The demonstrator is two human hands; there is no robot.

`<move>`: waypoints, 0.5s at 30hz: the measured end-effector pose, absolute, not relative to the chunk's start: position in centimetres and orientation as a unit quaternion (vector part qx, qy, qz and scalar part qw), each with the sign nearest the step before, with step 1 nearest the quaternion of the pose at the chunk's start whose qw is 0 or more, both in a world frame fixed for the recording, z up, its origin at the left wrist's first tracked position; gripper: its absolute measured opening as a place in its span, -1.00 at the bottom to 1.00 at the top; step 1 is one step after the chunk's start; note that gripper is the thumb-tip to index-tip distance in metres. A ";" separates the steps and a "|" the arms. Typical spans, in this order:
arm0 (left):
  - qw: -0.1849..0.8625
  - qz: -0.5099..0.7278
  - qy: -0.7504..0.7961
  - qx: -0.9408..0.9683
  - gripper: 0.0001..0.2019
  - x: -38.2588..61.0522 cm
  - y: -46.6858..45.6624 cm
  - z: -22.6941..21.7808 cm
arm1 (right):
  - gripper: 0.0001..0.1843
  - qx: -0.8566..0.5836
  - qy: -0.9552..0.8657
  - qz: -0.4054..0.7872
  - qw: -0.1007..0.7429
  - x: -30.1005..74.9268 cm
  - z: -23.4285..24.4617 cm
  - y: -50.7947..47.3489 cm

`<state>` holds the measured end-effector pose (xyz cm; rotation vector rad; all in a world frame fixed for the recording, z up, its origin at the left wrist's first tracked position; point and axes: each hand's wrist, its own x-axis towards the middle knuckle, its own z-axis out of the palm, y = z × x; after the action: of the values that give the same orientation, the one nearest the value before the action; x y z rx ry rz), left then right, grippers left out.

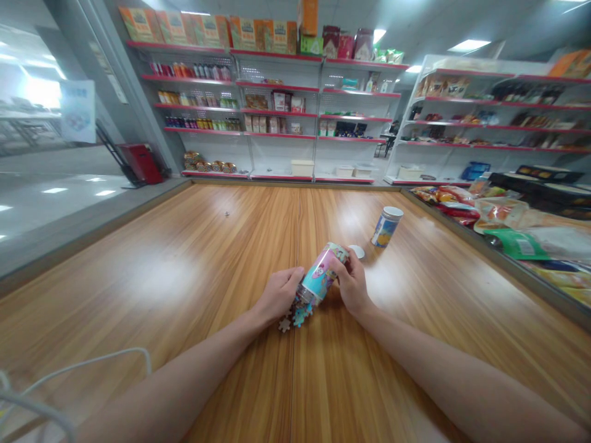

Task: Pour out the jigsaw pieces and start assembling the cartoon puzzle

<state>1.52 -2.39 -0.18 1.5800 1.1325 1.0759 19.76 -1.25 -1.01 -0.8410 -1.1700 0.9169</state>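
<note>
A colourful pink-and-blue canister (320, 271) is tipped over the wooden table, its open mouth pointing down and to the left. Jigsaw puzzle pieces (301, 315) spill from the mouth onto the wood. My right hand (353, 283) is wrapped round the canister's raised base end. At the mouth, my left hand (280, 292) has its fingers curled against the rim; its fingertips are partly hidden behind the canister. A white round lid (356, 251) lies flat just beyond my right hand. Farther right stands a second, blue-and-yellow canister (386, 226) with a white top, upright.
A tiny object (226, 214) lies far left on the wooden table (138, 295). Packaged foods (517, 227) are piled beyond the table's right edge. White cables (92, 363) loop at the lower left. Stocked shelves (277, 111) stand behind the table.
</note>
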 end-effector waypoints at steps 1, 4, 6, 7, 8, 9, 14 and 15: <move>0.430 0.434 0.460 0.644 -0.50 1.5 -2.5 -0.2 | -0.64 -0.370 -0.518 0.408 0.654 19.8 -1.0 -1.2; 0.408 0.436 0.456 0.660 -0.56 1.2 -3.1 0.1 | -0.65 -0.371 -0.525 0.412 0.646 19.9 -1.1 -1.3; 0.414 0.439 0.444 0.663 -0.60 1.0 -3.4 0.5 | -0.65 -0.372 -0.528 0.408 0.645 19.9 -1.0 -1.4; 0.416 0.440 0.437 0.665 -0.60 0.8 -3.5 0.6 | -0.65 -0.373 -0.529 0.405 0.645 20.0 -1.0 -1.5; 0.416 0.441 0.430 0.669 -0.61 0.7 -3.5 0.8 | -0.64 -0.374 -0.530 0.402 0.646 20.0 -1.0 -1.5; 0.414 0.442 0.421 0.675 -0.61 0.6 -3.6 0.9 | -0.64 -0.375 -0.529 0.400 0.647 20.0 -1.0 -1.6; 0.394 0.440 0.372 0.716 -0.73 0.1 -3.7 1.3 | -0.64 -0.369 -0.541 0.381 0.653 20.0 -0.9 -1.8; 0.401 0.443 0.365 0.714 -0.76 -0.1 -3.7 1.3 | -0.65 -0.366 -0.544 0.379 0.652 20.0 -0.8 -1.8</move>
<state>-0.07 -3.72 1.28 1.8064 0.9230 1.1201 19.97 -1.81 -0.83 -0.8306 -1.2356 0.8611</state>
